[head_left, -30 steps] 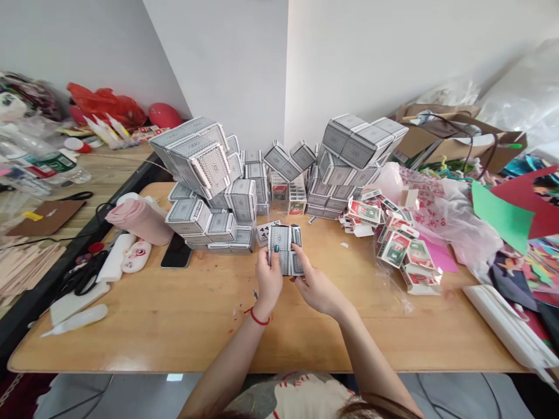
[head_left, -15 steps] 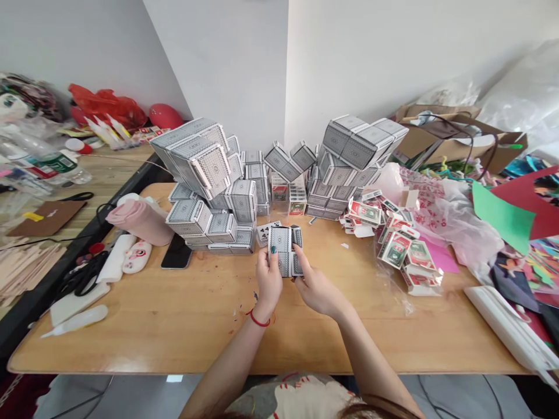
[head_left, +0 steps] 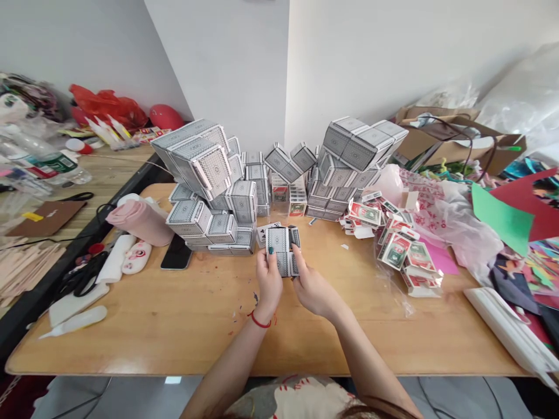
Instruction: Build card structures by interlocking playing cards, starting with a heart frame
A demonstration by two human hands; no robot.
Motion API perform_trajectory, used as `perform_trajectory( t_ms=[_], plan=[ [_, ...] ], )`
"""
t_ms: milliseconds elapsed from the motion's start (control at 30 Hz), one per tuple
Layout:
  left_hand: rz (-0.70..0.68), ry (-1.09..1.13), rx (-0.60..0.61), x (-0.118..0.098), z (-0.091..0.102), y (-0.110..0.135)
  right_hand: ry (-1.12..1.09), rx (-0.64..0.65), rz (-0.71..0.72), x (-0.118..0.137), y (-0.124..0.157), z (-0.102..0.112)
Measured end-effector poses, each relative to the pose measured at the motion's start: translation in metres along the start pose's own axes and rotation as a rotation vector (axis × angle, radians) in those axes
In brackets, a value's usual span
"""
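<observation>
Between my two hands is a small block of grey-patterned playing cards (head_left: 279, 244), held just above the table's middle. My left hand (head_left: 268, 280) grips its left side, thumb lying on the patterned face. On the right side, my right hand (head_left: 312, 285) closes round the edge, its fingers pressed at a gap between card panels. The fingers beneath the block are hidden. Right behind it lie loose playing cards (head_left: 263, 231), face up. Farther back stand stacked card blocks, a left stack (head_left: 198, 157) and a right stack (head_left: 349, 145).
Opened red-and-green card boxes (head_left: 399, 250) lie right of my hands, beside a plastic bag (head_left: 463, 215). To the left are a black phone (head_left: 176, 254), a pink roll (head_left: 140, 221), scissors (head_left: 82, 279) and a glue bottle (head_left: 78, 322). A white long case (head_left: 506, 326) rests at the right edge.
Both hands and the held card block have shifted very slightly left. My right fingers have shifted a little on the block's right side. The stacks stay as they were.
</observation>
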State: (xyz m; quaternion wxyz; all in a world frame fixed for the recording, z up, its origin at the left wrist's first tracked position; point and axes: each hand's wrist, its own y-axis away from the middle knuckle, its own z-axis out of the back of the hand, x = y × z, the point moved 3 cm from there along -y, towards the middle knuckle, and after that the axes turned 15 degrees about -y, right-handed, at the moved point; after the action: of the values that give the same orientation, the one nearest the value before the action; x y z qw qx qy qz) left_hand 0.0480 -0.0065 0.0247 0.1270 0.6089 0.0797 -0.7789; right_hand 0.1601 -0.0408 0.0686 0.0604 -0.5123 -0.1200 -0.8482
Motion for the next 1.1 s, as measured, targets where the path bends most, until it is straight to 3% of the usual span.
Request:
perform_trajectory(
  t_ms=[333, 833, 1100],
  plan=[
    [-0.023, -0.073, 0.001, 0.003, 0.000, 0.002, 0.028, 0.076, -0.012, 0.001, -0.002, 0.006],
    [-0.039, -0.011, 0.008, -0.003, -0.001, 0.003, 0.163, 0.007, 0.008, 0.000, -0.001, -0.007],
    [-0.018, -0.004, 0.058, 0.006, -0.001, 0.001, 0.216, -0.039, -0.025, 0.001, 0.001, -0.021]
  ],
)
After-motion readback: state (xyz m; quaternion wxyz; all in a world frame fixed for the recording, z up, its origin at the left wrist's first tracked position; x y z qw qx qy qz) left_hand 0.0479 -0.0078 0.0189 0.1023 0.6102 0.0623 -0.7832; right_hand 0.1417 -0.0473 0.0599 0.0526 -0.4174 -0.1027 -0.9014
